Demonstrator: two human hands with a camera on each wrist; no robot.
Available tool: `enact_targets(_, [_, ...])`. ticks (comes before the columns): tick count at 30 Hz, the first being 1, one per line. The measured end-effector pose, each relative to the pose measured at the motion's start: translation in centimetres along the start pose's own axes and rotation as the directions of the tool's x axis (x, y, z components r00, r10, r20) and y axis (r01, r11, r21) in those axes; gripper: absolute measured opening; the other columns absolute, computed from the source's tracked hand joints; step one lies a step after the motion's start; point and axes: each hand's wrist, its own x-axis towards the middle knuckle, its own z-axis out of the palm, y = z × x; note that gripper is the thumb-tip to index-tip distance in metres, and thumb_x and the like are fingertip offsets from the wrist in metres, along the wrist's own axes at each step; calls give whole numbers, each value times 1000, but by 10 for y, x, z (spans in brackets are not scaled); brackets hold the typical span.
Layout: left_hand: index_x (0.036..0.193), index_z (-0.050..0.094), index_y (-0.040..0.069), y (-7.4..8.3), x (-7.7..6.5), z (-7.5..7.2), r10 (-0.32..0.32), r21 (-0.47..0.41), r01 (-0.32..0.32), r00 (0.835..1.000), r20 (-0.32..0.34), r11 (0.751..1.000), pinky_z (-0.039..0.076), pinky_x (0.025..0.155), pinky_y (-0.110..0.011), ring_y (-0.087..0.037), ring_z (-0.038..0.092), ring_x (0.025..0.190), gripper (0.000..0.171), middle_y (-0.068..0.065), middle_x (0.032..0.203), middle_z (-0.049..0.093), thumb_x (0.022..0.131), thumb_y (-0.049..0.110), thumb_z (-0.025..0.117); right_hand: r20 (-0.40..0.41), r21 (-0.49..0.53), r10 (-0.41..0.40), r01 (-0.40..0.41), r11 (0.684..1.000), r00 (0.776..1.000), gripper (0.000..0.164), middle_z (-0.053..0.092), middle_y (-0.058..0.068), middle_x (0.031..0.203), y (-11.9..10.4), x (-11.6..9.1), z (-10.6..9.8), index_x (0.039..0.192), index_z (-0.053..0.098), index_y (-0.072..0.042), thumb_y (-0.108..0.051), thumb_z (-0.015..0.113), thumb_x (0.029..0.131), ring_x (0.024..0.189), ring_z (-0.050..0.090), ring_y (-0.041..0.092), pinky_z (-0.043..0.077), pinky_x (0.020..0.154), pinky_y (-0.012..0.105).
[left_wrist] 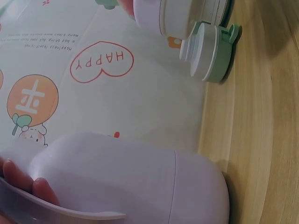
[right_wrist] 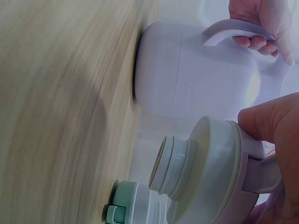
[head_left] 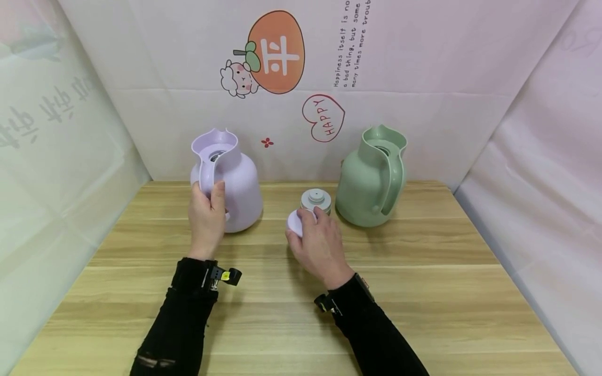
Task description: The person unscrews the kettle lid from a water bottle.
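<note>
A lilac thermos jug (head_left: 244, 190) stands upright on the wooden table at the left, its mouth without a lid. My left hand (head_left: 207, 222) grips its handle, fingers curled round it in the left wrist view. My right hand (head_left: 322, 248) holds a lilac jug lid (head_left: 294, 223) by its edge, thumb and fingers on opposite sides. In the right wrist view, the pale threaded stopper (right_wrist: 175, 163) under that lid points down toward the table. Just behind the lid, a green jug lid (left_wrist: 219, 53) lies upside down with its pale stopper up.
A green thermos jug (head_left: 359, 183), also lidless, stands at the back right with its handle (head_left: 394, 183) toward the front right. Behind the table (head_left: 263, 313) hangs a printed white cloth (head_left: 178, 120), and more cloth hangs along both sides.
</note>
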Motion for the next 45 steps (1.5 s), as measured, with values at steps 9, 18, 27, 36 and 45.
enact_targets(9, [116, 46, 0, -6, 9, -3, -2, 9, 1, 1000, 12, 1000, 48, 60, -36, -22, 55, 70, 62, -10, 86, 54, 96, 59, 43, 8, -1, 0, 0, 1000, 1000, 48, 56, 31, 122, 0, 0, 2, 125, 58, -7, -41, 57, 92, 109, 54, 42, 44, 92, 57])
enact_targets(18, [112, 48, 0, -10, 16, -4, 17, 26, -17, 1000, 2, 1000, 46, 58, -34, -22, 55, 66, 59, -11, 80, 55, 96, 57, 44, 20, 1, 11, -11, 1000, 1000, 48, 56, 30, 123, -1, 1, 3, 126, 58, -7, -42, 57, 92, 107, 54, 41, 44, 92, 55])
enact_targets(27, [109, 49, 0, -14, 22, -4, 35, 29, -35, 999, -2, 999, 44, 55, -31, -21, 55, 63, 55, -9, 77, 54, 97, 54, 46, 18, 5, 7, -8, 1000, 1000, 47, 56, 31, 122, -1, 0, 5, 125, 58, -7, -41, 58, 92, 107, 55, 41, 44, 92, 56])
enact_targets(36, [110, 49, 1, -15, 24, -6, 20, 38, -20, 1000, 7, 999, 45, 56, -30, -22, 55, 64, 56, -10, 77, 54, 96, 55, 46, 2, -3, -13, 13, 1000, 1000, 48, 57, 30, 122, -1, 0, 8, 124, 59, -7, -42, 56, 92, 105, 55, 40, 45, 89, 55])
enact_targets(45, [109, 50, 3, -16, 24, -4, -9, 3, 9, 1000, -2, 1000, 46, 52, -26, -20, 59, 63, 55, -9, 75, 58, 95, 56, 48, 8, -8, -5, 5, 1000, 1000, 48, 56, 28, 123, -2, -1, 9, 125, 59, -7, -42, 57, 92, 104, 55, 40, 46, 87, 56])
